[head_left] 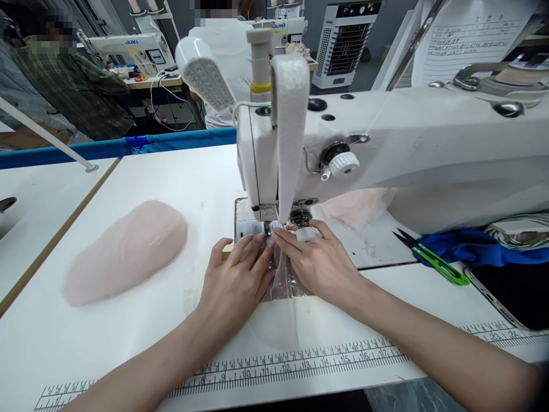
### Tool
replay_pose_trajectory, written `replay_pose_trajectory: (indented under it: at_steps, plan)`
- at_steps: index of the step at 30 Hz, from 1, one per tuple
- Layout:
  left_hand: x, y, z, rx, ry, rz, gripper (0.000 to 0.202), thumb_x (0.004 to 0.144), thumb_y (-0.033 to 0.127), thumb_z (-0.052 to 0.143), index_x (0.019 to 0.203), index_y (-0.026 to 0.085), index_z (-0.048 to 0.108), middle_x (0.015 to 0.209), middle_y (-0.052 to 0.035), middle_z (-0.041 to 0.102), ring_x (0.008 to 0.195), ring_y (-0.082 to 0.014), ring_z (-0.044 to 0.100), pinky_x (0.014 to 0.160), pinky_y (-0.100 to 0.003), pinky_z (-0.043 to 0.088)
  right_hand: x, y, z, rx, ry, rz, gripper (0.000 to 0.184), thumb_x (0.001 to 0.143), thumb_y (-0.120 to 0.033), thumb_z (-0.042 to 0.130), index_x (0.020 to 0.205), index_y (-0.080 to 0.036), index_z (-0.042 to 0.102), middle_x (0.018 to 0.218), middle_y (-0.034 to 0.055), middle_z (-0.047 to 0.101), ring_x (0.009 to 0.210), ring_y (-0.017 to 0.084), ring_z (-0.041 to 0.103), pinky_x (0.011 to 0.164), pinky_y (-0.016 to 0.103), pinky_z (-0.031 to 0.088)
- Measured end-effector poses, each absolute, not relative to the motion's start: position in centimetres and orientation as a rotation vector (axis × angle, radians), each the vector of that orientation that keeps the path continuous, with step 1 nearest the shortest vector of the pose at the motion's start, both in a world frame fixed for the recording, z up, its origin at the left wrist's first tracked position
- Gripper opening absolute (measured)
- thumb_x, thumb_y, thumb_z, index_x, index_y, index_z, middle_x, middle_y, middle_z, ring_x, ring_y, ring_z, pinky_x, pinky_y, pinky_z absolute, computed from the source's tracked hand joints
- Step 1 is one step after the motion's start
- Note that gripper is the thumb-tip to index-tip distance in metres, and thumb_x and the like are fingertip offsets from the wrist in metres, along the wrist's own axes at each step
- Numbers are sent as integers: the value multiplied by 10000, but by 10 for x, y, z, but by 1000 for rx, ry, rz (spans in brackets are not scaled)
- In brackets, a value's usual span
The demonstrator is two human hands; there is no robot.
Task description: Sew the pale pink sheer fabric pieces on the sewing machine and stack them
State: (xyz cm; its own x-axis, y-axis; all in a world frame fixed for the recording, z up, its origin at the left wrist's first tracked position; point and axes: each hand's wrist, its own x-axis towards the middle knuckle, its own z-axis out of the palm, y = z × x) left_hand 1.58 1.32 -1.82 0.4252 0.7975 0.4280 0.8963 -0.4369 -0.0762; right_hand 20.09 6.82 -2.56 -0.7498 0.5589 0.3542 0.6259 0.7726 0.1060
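Note:
A piece of sheer pale fabric point(285, 277) lies under the needle area of the white sewing machine point(274, 143) and drapes toward the table's front. My left hand point(238, 272) rests on it, left of the presser foot point(269, 229), with its fingers outstretched and apart. On the other side, my right hand point(317, 260) has its index and middle fingertips close together on the fabric beside the foot, and its thumb is hidden. The fabric rises in a fold between the two hands. More pale pink fabric point(358, 206) lies beneath the machine's arm.
A pink rounded fabric piece point(128, 252) lies on the left of the white table point(201, 177). At right are green thread snips point(437, 260), blue cloth point(450, 246) and a phone point(510, 292). A printed ruler point(274, 366) runs along the front edge. Two people sit beyond.

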Motion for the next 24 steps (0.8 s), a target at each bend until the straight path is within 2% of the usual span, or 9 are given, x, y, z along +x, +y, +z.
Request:
replay_pose_trajectory:
  at_steps: [9, 13, 15, 17, 19, 21, 22, 24]
  plan:
    - [12, 22, -21, -2390, -1438, -464, 308, 972, 279, 441, 1212, 186, 608, 1227, -84, 661, 1127, -238, 587, 942, -455, 334, 199, 74, -27, -955, -2696, -376, 321, 881, -84, 450, 1103, -157, 670, 1186, 69, 674, 1189, 241, 524, 1011, 431, 338]
    - [11, 22, -18, -2397, -1432, -470, 281, 959, 284, 476, 1186, 204, 620, 1221, -65, 667, 1092, -238, 591, 934, -454, 334, 201, 75, -23, -946, -2682, -348, 303, 884, -85, 447, 1061, -163, 679, 1163, 72, 679, 1135, 232, 543, 1013, 427, 337]
    - [8, 18, -10, -2363, -1443, -505, 232, 944, 259, 504, 1125, 229, 645, 1169, -34, 693, 1015, -237, 605, 904, -450, 346, 204, 72, -16, -937, -2657, -299, 316, 876, -54, 431, 1038, -161, 681, 1076, 69, 706, 1060, 232, 571, 948, 414, 386]
    - [3, 13, 2, -2383, -1466, -534, 176, 928, 259, 528, 1039, 240, 663, 1081, -20, 713, 901, -223, 615, 834, -428, 376, 207, 66, -5, -934, -2633, -144, 284, 888, -79, 442, 1023, -164, 677, 972, 57, 717, 940, 218, 601, 806, 363, 441]
    - [-3, 7, 14, -2582, -1475, -490, 148, 889, 329, 585, 983, 243, 660, 1027, -21, 693, 800, -193, 612, 741, -377, 411, 210, 58, 6, -933, -2645, 162, 184, 898, -214, 525, 1018, -188, 662, 951, 29, 698, 797, 179, 609, 647, 304, 438]
    - [-7, 1, 22, -2839, -1468, -332, 223, 794, 380, 684, 972, 251, 645, 1039, -16, 653, 751, -174, 609, 671, -332, 436, 212, 50, 15, -936, -2735, 476, 167, 832, -317, 644, 966, -218, 643, 955, -4, 665, 679, 136, 586, 543, 264, 389]
    - [-8, -1, 24, -2915, -1471, -243, 233, 766, 353, 708, 964, 255, 636, 1033, -10, 638, 732, -170, 608, 639, -316, 438, 213, 47, 18, -940, -2770, 559, 113, 820, -288, 658, 910, -222, 637, 945, -15, 650, 649, 119, 573, 520, 251, 359]
    - [-9, -5, 26, -2958, -1512, -128, 113, 808, 245, 648, 916, 255, 616, 987, 5, 625, 697, -164, 605, 581, -296, 419, 214, 45, 21, -963, -2792, 653, 41, 839, -187, 624, 806, -209, 610, 896, -26, 631, 642, 103, 562, 508, 236, 320]
